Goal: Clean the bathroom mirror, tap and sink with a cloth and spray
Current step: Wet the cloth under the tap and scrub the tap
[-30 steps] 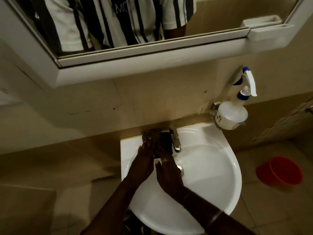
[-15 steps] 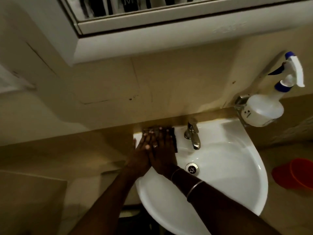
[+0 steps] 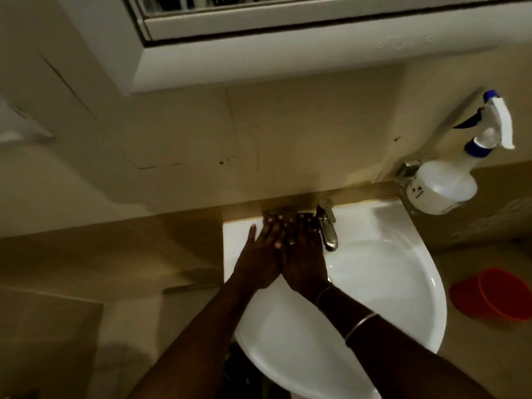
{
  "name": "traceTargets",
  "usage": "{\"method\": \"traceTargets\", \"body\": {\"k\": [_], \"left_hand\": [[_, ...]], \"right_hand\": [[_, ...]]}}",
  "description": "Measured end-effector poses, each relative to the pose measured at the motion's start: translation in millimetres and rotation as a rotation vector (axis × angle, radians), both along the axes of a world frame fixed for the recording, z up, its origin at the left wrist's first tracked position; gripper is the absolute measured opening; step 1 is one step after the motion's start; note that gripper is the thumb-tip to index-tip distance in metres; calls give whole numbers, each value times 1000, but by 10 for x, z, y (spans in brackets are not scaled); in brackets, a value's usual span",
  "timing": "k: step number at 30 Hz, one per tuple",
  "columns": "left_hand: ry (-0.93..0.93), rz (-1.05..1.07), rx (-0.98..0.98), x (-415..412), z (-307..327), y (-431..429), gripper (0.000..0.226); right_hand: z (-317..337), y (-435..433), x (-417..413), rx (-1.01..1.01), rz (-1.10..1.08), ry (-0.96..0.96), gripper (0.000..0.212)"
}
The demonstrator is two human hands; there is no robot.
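Note:
Both my hands lie flat, side by side, on a dark cloth (image 3: pixel 288 212) at the back left rim of the white sink (image 3: pixel 383 286). My left hand (image 3: pixel 260 254) and my right hand (image 3: pixel 303 254) press it with straight fingers; only the cloth's far edge shows past my fingertips. The chrome tap (image 3: pixel 328 228) stands just right of my right hand. A white spray bottle (image 3: pixel 443 188) with a blue-and-white trigger sits in a wall holder at the sink's right. The mirror (image 3: pixel 230 1) shows only as a strip at the top.
The white mirror cabinet frame (image 3: pixel 259 59) overhangs the sink. An orange bucket (image 3: pixel 501 295) stands on the floor at the right. Beige tiled wall and a ledge run behind the sink. A pale fixture (image 3: pixel 20 125) juts from the wall at the far left.
My hands have slid from in front of the tap to the back left rim and now lie flat together on the cloth. The view has tilted down and left.

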State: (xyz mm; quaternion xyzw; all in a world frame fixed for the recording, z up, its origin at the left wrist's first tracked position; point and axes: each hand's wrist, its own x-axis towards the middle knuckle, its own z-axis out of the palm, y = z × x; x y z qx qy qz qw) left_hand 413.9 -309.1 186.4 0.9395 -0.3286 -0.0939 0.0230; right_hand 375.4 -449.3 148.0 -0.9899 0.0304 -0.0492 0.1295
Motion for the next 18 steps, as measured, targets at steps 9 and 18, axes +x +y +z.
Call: {"method": "traceTargets", "body": {"k": [9,18], "left_hand": [[95,348,-103,-385,-23,972,63],[-9,19,12,13,-51,165,66]], "right_hand": [[174,922,2,161,226,42,67],[-94,147,-1,32,-59,-34,66]]}}
